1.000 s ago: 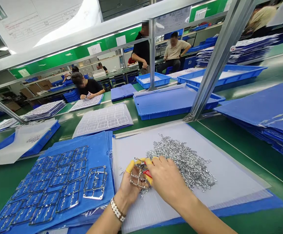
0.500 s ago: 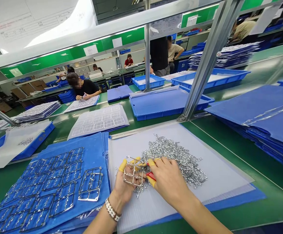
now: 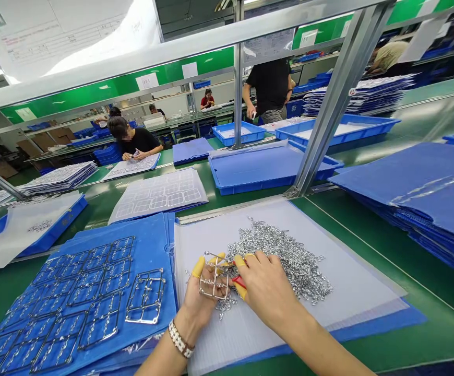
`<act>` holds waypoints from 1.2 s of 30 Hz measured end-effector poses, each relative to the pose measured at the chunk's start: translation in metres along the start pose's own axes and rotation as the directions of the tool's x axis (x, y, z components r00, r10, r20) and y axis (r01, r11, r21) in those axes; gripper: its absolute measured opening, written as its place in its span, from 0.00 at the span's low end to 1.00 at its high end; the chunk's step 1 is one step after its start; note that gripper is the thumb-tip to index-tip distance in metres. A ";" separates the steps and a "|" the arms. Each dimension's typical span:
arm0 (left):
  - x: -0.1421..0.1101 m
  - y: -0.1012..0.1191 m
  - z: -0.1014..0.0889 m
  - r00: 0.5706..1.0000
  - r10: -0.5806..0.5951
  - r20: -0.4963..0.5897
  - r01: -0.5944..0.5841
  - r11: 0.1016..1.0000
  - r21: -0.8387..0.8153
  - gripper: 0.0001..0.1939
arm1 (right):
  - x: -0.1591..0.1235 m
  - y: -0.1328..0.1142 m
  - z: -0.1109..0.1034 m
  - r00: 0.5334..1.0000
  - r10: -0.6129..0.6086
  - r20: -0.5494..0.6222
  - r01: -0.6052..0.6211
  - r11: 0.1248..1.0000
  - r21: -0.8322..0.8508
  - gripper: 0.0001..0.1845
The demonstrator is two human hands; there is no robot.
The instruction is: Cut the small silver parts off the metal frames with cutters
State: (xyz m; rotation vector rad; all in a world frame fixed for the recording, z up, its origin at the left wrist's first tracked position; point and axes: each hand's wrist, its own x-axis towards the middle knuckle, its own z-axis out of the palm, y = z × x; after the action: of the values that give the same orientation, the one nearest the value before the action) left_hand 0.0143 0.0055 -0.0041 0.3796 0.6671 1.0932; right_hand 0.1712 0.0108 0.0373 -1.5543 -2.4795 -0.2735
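Observation:
My left hand (image 3: pixel 199 295), with yellow covers on its fingertips, holds a square metal frame (image 3: pixel 214 282) with thin crossbars and small parts along them. My right hand (image 3: pixel 268 290), also with yellow finger covers, is closed round red-handled pliers (image 3: pixel 239 282). Their jaws, partly hidden by the fingers, are at the frame's right side. Behind and beside both hands lies a heap of small shiny metal pieces (image 3: pixel 285 256) on a white sheet (image 3: pixel 352 287). To the left, a single metal frame (image 3: pixel 145 296) rests near rows of similar frames (image 3: pixel 99 319) on a blue sheet (image 3: pixel 148 230).
Beyond the sheets are a blue tray (image 3: pixel 258 169) and a white sheet of frames (image 3: pixel 158 194). A metal post (image 3: pixel 326 99) rises behind the heap. Stacked blue sheets (image 3: pixel 418 183) lie right. Co-workers include a seated person (image 3: pixel 136 141) and a standing person (image 3: pixel 270 89).
My hands, the frame and the pliers stay nearly in place. In the background, the standing person in black has shifted, and an arm now shows beside the post.

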 end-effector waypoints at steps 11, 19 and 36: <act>0.000 0.001 0.000 1.000 0.000 -0.021 0.001 1.000 0.012 0.26 | 0.000 -0.005 -0.005 0.999 -0.001 0.046 0.003 0.998 -0.064 0.09; 0.000 0.005 -0.001 1.000 0.001 0.013 0.000 0.996 -0.089 0.27 | -0.012 -0.005 -0.006 0.999 0.002 -0.034 -0.002 1.000 0.003 0.18; 0.000 0.005 0.000 1.000 0.007 -0.013 -0.007 0.999 -0.049 0.28 | -0.017 -0.021 -0.003 0.996 -0.050 0.071 0.051 0.999 -0.017 0.07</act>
State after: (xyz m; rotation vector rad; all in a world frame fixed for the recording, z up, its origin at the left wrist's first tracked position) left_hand 0.0106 0.0075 -0.0005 0.3331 0.6496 1.1176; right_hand 0.1599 -0.0136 0.0345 -1.5358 -2.5799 -0.2553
